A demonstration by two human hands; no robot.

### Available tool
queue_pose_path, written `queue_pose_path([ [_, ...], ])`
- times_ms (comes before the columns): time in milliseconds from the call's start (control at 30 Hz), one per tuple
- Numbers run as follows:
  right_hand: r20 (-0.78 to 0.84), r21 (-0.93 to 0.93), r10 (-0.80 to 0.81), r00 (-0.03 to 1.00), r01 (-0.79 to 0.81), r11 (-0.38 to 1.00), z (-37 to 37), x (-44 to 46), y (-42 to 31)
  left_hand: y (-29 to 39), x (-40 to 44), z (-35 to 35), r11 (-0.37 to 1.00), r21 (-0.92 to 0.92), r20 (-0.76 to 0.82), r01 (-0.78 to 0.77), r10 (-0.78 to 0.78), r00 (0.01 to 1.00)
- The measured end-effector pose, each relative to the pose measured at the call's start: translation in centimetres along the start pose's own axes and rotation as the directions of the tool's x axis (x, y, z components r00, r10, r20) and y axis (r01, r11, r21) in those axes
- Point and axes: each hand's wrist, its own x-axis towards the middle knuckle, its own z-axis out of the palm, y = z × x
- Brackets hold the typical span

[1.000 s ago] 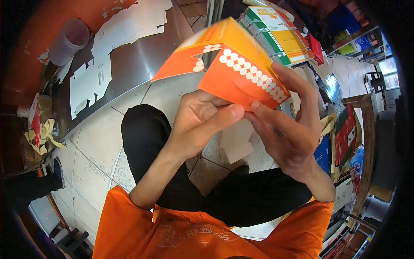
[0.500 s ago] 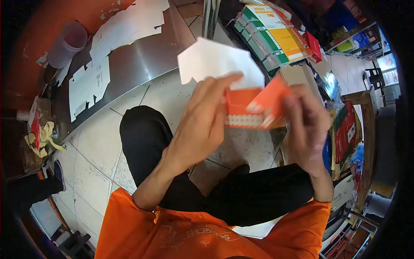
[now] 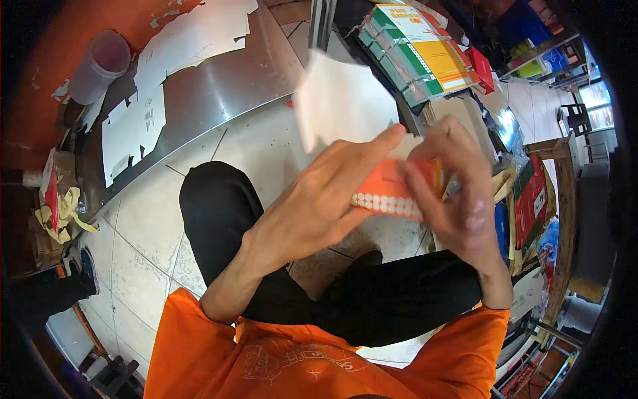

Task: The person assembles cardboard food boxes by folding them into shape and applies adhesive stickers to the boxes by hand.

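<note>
A partly folded cardboard box (image 3: 384,178) hangs above my lap, orange outside with a band of white dots along its lower edge. Its large white flap (image 3: 342,100) stands up and away from me, slightly blurred. My left hand (image 3: 316,199) grips the box's left end, thumb below and fingers along the top. At the other end, my right hand (image 3: 458,186) is curled around the orange side, its fingers bent over the upper edge. Those fingers partly hide the right end and its small flaps.
On the left, a metal table (image 3: 219,86) bears flat white die-cut sheets (image 3: 193,33) and a translucent plastic tub (image 3: 103,66). Bundled green and yellow printed cartons (image 3: 425,50) lie at the upper right. A wooden frame (image 3: 563,219) stands at the right.
The orange flap at the right end, raised before, is now folded down under my right hand. My right fingers have moved inward over the top, and the white flap has tilted.
</note>
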Motion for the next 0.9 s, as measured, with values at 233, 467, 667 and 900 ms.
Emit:
queue_pose_path([
  [233, 0.279, 0.335, 0.163, 0.946, -0.255, 0.907, -0.2, -1.1, -0.3, 0.0, -0.8, 0.1, 0.988, -0.132, 0.200, 0.083, -0.055, 0.978],
  [467, 0.626, 0.534, 0.298, 0.721, -0.674, 0.511, -1.7, -0.1, 0.1, 0.3, -1.0, -1.3, 0.975, -0.215, 0.243, 0.061, -0.007, 0.970],
  [667, 0.287, 0.221, 0.089, 0.954, -0.157, 0.963, -0.1, 0.7, 4.5, 1.2, -0.7, -5.1, 0.799, -0.596, 0.240, -0.079, 0.270, 0.932],
  [900, 0.146, 0.717, 0.514, 0.845, -0.448, 0.534, 3.5, -1.7, 8.1, -0.2, -1.1, -6.2, 0.738, -0.671, -0.151, 0.068, -0.225, 0.963],
])
